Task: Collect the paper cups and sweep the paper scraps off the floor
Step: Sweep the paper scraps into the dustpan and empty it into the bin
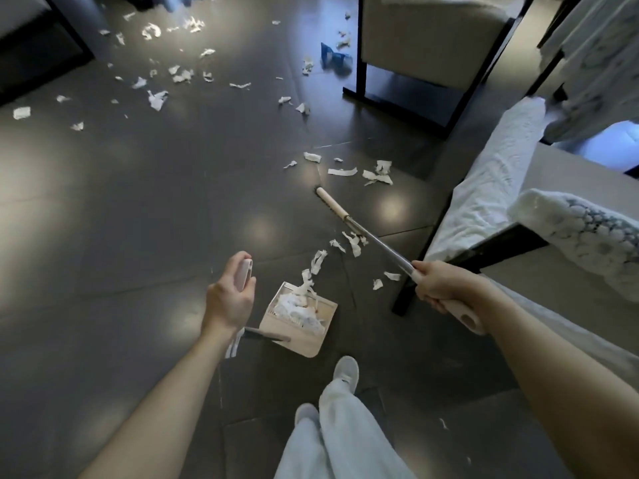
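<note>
L hand (228, 299) fingers curl round the top of the dustpan handle (246, 271), forearm reaching fwd, wrist straight; the dustpan (297, 337) sits on the floor (138, 202) just right of it w/ paper scraps (297, 305) heaped inside. R hand (439, 288) fingers clench the broom handle (387, 248), arm stretched fwd & left, broom head (328, 202) down on the floor. More scraps lie just past the head, some trail btw head & dustpan, lots scattered across the far floor.

- One head view, set high, facing forward and steeply down at the floor (138, 202).
- The left hand (228, 299) and right hand (439, 285) lie near, mid-frame; legs (339, 426) straight below.
- Wide lens bends the edges; the far top is perhaps too dim to read.
</note>
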Demonstrator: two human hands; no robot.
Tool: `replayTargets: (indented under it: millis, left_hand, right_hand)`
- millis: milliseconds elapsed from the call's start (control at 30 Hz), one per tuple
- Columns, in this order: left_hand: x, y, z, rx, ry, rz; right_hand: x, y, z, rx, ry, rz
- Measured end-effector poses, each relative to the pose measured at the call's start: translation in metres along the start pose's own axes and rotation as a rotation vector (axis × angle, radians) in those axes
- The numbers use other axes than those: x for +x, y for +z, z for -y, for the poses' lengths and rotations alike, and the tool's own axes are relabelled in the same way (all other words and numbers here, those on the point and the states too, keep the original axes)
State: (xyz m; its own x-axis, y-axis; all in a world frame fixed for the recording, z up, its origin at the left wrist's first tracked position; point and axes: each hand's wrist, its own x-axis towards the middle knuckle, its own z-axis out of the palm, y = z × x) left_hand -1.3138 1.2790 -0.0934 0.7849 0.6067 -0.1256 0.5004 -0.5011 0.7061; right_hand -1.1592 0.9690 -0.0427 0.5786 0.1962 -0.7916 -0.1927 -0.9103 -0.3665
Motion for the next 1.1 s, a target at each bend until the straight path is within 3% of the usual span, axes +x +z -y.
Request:
replayTargets:
  millis: [167,433,600,733,1100]
  left_hand:
    - [0.042,0.010,-0.011,-0.005,0.018,0.014]
    - [0.092,0.024,-0.033,0.008,0.098,0.088]
    - [0.115,0.030,-0.042,0.023,0.184,0.160]
    - [0.126,0.025,-0.042,0.014,0.216,0.211]
    - [0.134,0.011,-0.042,0.003,0.384,0.433]
  right_hand:
    - [0.045,-0.015,0.018,-0.096,0.074,-0.051]
    - [0.051,-0.004,0.030,-0.104,0.125,0.158]
    - [0.026,0.019,0.029,0.218,0.195,0.299]
    - [-0.003,0.042,0.035,0.240,0.204,0.354]
    - [-0.066,0.089,0.029,0.357,0.286,0.116]
